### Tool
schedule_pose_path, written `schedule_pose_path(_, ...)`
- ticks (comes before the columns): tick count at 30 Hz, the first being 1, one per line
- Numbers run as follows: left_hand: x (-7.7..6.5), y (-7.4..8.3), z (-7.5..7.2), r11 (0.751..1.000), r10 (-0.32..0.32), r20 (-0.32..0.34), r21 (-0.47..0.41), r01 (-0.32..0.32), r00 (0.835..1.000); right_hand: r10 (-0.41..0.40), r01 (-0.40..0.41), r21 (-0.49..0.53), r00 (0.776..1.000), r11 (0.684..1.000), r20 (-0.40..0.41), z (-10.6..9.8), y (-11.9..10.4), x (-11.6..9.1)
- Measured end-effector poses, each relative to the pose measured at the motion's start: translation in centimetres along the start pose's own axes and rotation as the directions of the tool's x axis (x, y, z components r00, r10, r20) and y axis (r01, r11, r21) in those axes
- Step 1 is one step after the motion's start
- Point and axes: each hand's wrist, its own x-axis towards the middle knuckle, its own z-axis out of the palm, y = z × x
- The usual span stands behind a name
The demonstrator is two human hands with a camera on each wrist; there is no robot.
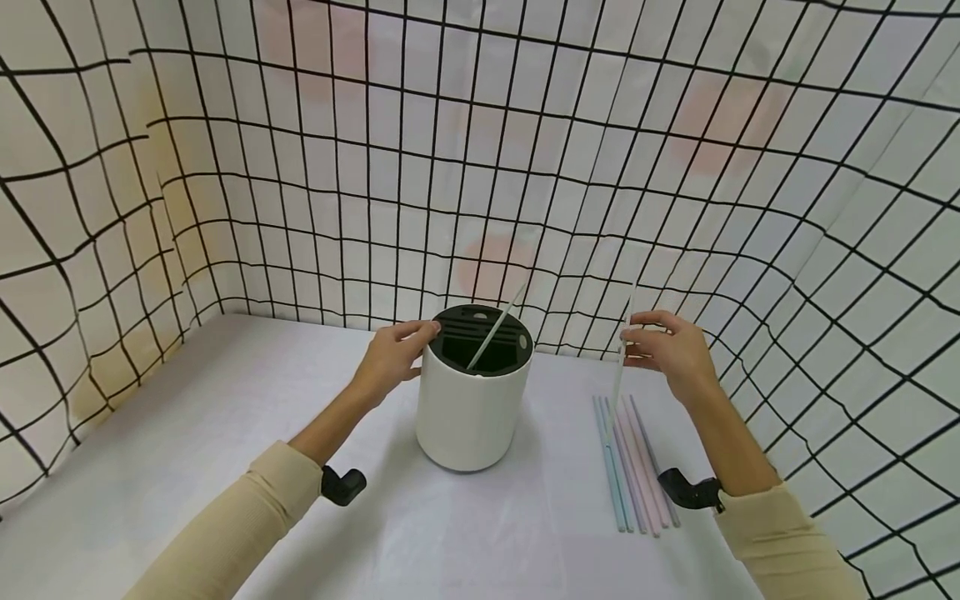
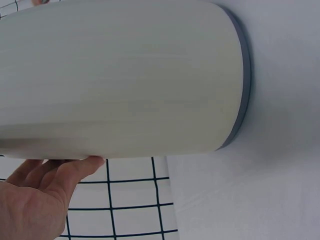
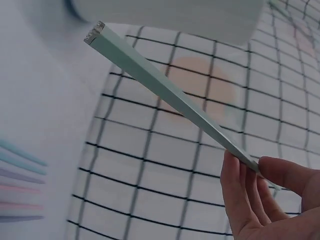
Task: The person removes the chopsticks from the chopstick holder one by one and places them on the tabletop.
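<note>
A white cylindrical utensil holder (image 1: 468, 417) with a black slotted top (image 1: 465, 321) stands upright on the table. One pale chopstick (image 1: 498, 333) leans in its large opening. At the holder's left, my left hand (image 1: 392, 354) holds the upper edge, fingertips at the rim and thumb on the outer wall. To the right, my right hand (image 1: 671, 346) pinches a pale green chopstick (image 3: 165, 90) between thumb and fingers, its thick square end pointing down. Below this hand, several pastel chopsticks (image 1: 643, 467) in blue, purple and pink lie side by side on the table.
A black wire grid (image 1: 420, 167) encloses the back and both sides of the white-covered table (image 1: 300, 550). Black wrist cameras (image 1: 343, 486) are strapped on both wrists.
</note>
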Motion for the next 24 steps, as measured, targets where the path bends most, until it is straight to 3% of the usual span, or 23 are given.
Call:
schedule_pose_path(14, 0.0, 0.1, -0.1, 1.0, -0.004, 0.001, -0.006, 0.004, 1.0, 0.147, -0.146, -0.012, 0.984, 0.989, 0.104, 1.0, 8.4, 0.8)
schedule_pose_path(24, 0.1, 0.0, -0.1, 1.0, -0.013, -0.012, 0.015, 0.013, 1.0, 0.241, -0.24, -0.026, 0.956, 0.97, 0.165, 2.1, 12.0, 0.8)
